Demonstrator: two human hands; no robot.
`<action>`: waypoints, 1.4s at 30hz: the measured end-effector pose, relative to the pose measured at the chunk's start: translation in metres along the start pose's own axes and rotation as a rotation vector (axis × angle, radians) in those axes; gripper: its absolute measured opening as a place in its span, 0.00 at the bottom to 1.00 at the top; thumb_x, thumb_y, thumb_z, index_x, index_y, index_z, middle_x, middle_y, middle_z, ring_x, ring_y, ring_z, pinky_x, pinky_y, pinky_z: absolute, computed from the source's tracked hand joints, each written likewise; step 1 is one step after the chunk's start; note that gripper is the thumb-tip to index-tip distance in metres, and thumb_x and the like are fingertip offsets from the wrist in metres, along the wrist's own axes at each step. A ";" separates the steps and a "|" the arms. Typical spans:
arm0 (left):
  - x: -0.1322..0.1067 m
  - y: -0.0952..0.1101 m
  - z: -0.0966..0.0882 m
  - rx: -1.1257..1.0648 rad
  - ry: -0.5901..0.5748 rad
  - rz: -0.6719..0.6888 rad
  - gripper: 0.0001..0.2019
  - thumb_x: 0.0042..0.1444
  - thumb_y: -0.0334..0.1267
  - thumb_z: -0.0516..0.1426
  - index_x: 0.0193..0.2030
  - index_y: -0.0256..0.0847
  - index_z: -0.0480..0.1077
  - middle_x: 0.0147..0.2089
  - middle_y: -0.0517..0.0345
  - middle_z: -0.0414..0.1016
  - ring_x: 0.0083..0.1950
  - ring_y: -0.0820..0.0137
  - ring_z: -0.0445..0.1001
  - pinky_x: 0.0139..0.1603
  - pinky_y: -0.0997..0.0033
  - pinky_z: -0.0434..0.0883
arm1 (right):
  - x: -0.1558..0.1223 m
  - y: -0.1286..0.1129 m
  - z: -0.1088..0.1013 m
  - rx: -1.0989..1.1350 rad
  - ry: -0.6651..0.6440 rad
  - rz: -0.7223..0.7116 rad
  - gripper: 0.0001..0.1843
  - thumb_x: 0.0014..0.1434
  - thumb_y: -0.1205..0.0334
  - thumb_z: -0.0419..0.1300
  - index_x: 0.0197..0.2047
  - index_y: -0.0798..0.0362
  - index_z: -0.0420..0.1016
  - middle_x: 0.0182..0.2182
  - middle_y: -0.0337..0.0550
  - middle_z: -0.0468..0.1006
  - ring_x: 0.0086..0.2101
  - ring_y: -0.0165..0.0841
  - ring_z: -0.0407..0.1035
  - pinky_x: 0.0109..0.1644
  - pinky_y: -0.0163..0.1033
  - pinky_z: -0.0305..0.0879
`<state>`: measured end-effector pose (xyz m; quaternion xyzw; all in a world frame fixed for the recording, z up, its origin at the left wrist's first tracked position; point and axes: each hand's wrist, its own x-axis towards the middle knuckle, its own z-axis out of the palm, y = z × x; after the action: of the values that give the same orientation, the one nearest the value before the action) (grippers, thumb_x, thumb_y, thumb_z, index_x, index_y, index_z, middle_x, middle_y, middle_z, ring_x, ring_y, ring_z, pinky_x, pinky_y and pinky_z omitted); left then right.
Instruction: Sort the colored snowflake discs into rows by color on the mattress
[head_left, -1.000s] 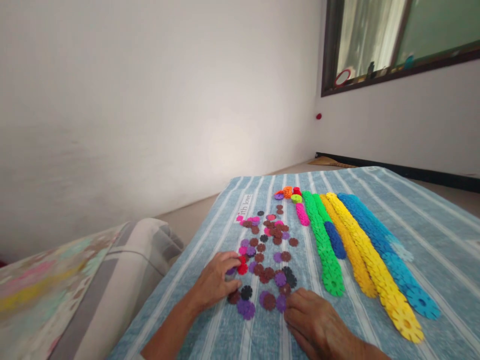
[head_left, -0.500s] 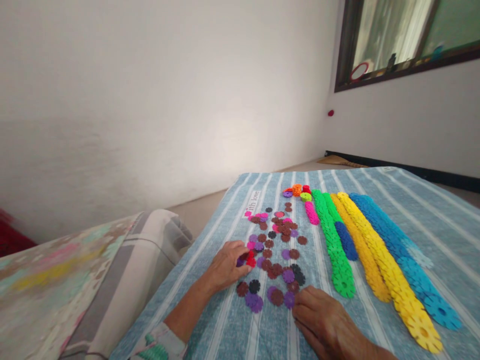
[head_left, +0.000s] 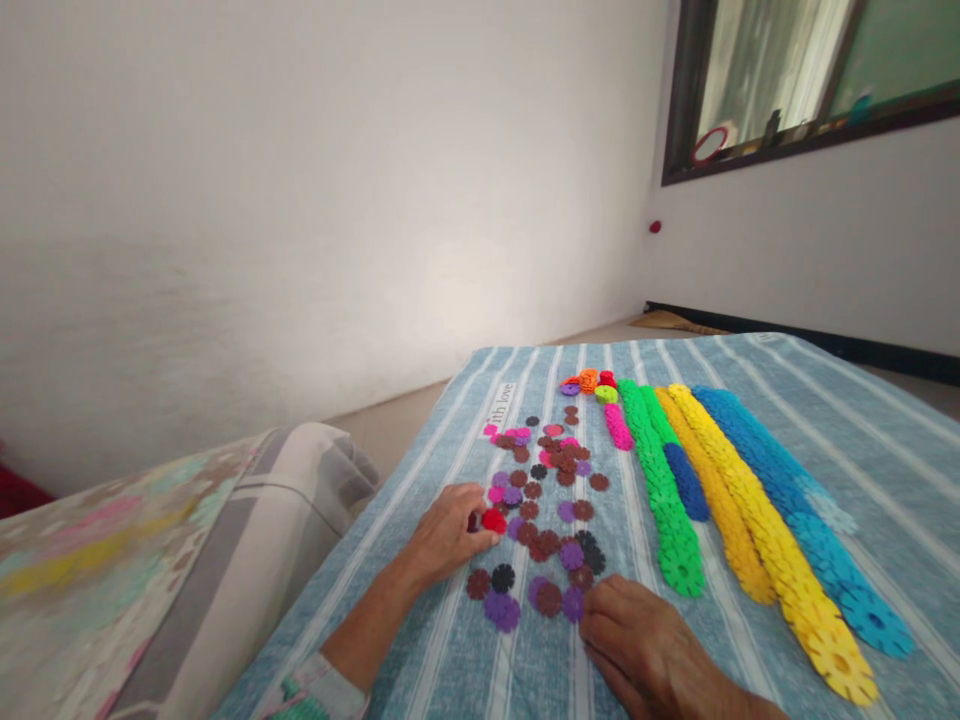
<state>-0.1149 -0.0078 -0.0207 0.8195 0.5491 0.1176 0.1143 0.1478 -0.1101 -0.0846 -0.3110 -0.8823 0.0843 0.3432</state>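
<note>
My left hand (head_left: pixel 450 533) is curled over the left side of the loose pieces. Its thumb and fingers close around bright red snowflake discs (head_left: pixel 493 521), with a dark disc partly hidden behind them. Nearer the front, my right hand (head_left: pixel 645 645) rests low over the cloth, fingers bent and pressed together. Whatever those fingers hold is hidden. A purple disc (head_left: pixel 572 603) lies at its fingertips, beside a brown disc (head_left: pixel 548 600). More brown, purple, black and pink discs lie scattered between and beyond the hands.
Right of the loose discs run long overlapping rows: green (head_left: pixel 664 490), yellow (head_left: pixel 772 530) and blue (head_left: pixel 795 500). Small orange stacks (head_left: pixel 589 380) and a pink row (head_left: pixel 619 427) lie farther back. A striped blue cloth (head_left: pixel 435 450) covers the surface. Left stands a draped edge (head_left: pixel 300 480).
The red discs by my left hand now sit closer together between thumb and fingers. My right hand has barely moved. The whole view has shifted slightly.
</note>
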 end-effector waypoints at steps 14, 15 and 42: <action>0.003 0.005 0.001 -0.005 -0.012 0.045 0.09 0.47 0.42 0.60 0.34 0.41 0.75 0.49 0.53 0.75 0.51 0.60 0.70 0.53 0.64 0.66 | 0.002 -0.001 -0.003 -0.014 0.010 0.001 0.10 0.62 0.71 0.49 0.30 0.52 0.62 0.30 0.41 0.71 0.30 0.34 0.65 0.33 0.37 0.59; 0.004 0.004 0.002 -0.006 -0.012 0.050 0.09 0.47 0.42 0.60 0.34 0.41 0.75 0.49 0.53 0.75 0.51 0.60 0.70 0.53 0.64 0.65 | 0.002 -0.001 -0.003 -0.013 0.015 0.000 0.10 0.62 0.71 0.49 0.30 0.52 0.62 0.29 0.41 0.71 0.30 0.34 0.65 0.33 0.37 0.59; 0.005 0.030 -0.006 0.066 -0.070 -0.045 0.07 0.46 0.40 0.57 0.23 0.41 0.72 0.29 0.57 0.71 0.36 0.65 0.69 0.36 0.68 0.62 | 0.008 -0.008 -0.013 0.014 -0.021 0.014 0.10 0.61 0.71 0.49 0.30 0.52 0.64 0.30 0.42 0.72 0.31 0.34 0.66 0.34 0.38 0.61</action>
<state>-0.0889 -0.0144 -0.0052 0.8140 0.5665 0.0681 0.1089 0.1475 -0.1120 -0.0677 -0.3138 -0.8831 0.0961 0.3354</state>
